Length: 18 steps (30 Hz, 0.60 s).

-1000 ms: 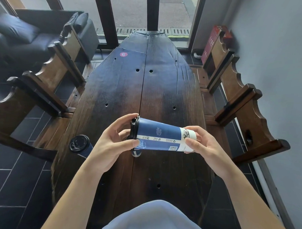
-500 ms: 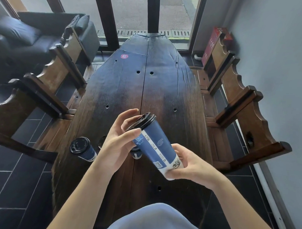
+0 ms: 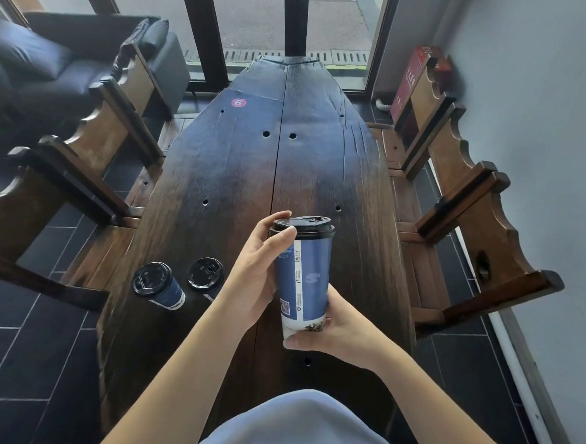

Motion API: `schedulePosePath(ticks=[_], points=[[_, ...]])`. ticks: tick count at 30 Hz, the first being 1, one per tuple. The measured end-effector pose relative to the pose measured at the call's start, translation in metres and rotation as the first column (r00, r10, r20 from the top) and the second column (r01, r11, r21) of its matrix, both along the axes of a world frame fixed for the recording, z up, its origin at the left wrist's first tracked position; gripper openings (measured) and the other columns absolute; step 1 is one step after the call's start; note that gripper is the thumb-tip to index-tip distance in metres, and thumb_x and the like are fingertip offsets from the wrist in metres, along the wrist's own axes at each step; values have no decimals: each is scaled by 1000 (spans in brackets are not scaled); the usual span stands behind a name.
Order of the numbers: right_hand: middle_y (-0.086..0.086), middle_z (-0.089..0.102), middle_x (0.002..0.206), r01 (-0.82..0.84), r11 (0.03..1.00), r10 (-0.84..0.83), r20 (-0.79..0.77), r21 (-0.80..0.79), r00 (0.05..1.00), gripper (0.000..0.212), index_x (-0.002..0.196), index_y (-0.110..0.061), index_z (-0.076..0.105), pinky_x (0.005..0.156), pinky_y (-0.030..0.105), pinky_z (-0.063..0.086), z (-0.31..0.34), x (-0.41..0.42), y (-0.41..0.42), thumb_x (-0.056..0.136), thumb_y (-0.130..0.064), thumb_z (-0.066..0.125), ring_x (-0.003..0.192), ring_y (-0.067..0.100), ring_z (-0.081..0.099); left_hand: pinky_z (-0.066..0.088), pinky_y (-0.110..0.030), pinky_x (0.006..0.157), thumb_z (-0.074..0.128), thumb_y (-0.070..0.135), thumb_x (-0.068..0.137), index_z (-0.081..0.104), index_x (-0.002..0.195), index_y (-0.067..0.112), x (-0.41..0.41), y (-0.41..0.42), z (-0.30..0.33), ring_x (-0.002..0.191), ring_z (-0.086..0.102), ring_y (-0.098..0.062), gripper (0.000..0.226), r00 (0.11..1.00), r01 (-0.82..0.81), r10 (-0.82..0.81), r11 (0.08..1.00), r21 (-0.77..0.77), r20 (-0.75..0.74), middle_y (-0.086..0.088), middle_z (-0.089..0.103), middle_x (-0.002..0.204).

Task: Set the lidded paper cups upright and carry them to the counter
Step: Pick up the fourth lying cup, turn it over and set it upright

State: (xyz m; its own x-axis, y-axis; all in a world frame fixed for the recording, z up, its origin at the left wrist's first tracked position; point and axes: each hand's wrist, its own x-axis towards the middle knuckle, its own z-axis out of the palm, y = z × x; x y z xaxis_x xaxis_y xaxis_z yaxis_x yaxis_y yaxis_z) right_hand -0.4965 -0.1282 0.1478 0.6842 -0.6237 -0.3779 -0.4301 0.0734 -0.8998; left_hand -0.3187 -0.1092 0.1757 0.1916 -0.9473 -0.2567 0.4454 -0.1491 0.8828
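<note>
A tall blue paper cup [image 3: 303,275] with a black lid is held upright above the dark wooden table [image 3: 240,173]. My left hand [image 3: 253,273] wraps its upper side, thumb near the lid. My right hand [image 3: 334,326] grips its white base from the right. Two more blue lidded cups stand on the table at the left: one [image 3: 158,285] near the table's left edge, leaning slightly, and one [image 3: 206,276] just beside my left wrist, partly hidden by it.
Wooden benches with high carved ends flank the table on the left [image 3: 88,155] and right [image 3: 462,194]. A dark sofa [image 3: 58,64] sits at the far left. Glass doors stand beyond the table's far end. A grey wall runs along the right.
The cup has turned from lying sideways to upright between my hands. My right hand moved down under its base, and the second table cup has come into view.
</note>
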Motion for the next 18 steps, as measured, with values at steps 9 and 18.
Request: schedulePosePath(ticks=[9, 18], points=[[-27, 57, 130, 209, 975, -205, 56, -70, 977, 58, 136, -50, 43, 89, 18, 55, 2, -23, -44, 85, -71, 60, 120, -4, 59, 55, -34, 94, 84, 41, 67, 50, 141, 26, -7, 6, -31, 119, 69, -18, 83, 989, 39, -51, 995, 88, 141, 2, 69, 134], [-12, 58, 141, 231, 970, -236, -56, -80, 970, 73, 149, -35, 38, 97, 28, 57, -37, -32, -48, 85, -57, 65, 124, 10, 59, 55, -32, 103, 86, 45, 71, 53, 141, 34, -21, -6, -69, 127, 61, -17, 78, 905, 184, -257, 955, 233, 340, 5, 64, 138]])
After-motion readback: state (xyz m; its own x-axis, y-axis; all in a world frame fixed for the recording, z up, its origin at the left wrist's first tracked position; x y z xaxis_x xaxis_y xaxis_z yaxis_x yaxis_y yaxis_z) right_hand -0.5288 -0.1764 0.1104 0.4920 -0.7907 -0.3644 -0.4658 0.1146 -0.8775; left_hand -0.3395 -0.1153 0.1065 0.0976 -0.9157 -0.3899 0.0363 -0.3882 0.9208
